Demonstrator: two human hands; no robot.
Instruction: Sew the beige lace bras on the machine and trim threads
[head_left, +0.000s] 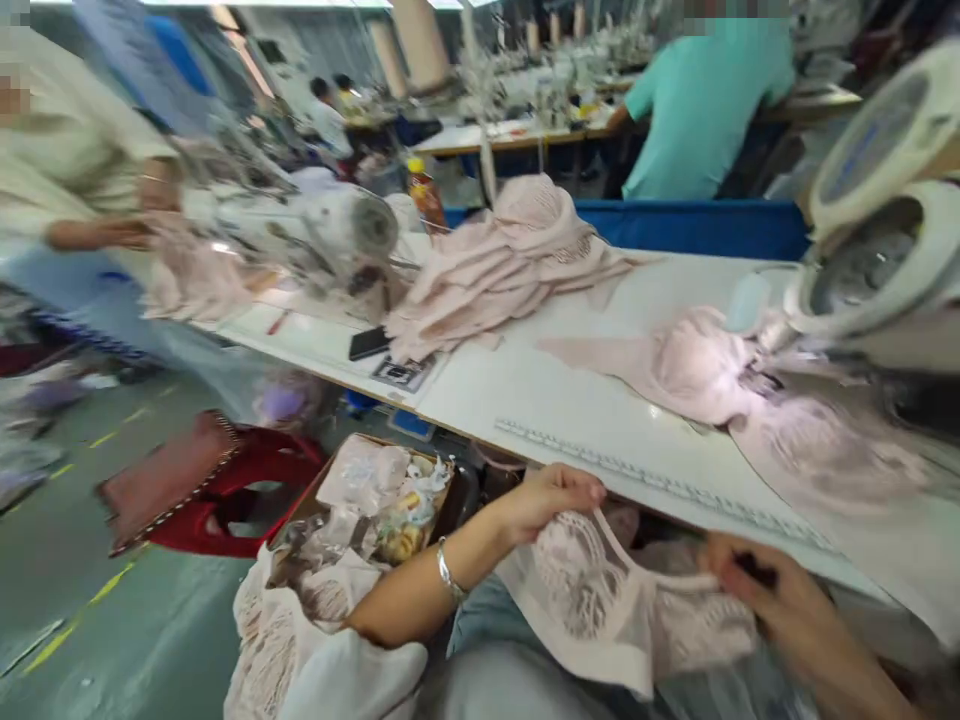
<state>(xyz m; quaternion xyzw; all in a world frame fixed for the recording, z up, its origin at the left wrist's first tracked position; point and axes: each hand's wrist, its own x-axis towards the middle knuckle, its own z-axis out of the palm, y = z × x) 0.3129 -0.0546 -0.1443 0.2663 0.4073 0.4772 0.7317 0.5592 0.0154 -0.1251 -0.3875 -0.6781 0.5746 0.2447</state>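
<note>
A pale pink lace bra [581, 580] is stretched between my two hands, low over my lap and just below the table's front edge. My left hand [551, 500], with a silver bracelet at the wrist, pinches the upper edge of one cup. My right hand [757, 585] is closed on the other cup's edge; it is blurred and something dark shows by its fingers. On the table, a second pink bra [697, 370] lies under the lit needle area of the sewing machine [870, 250].
A heap of pink bras [510, 270] sits mid-table, near a phone [369, 343] and a ruler strip [660, 490] along the edge. Left of my lap stands a box of supplies [375, 490]. A red stool [217, 490] is on the floor. A co-worker [82, 180] handles pink fabric at left.
</note>
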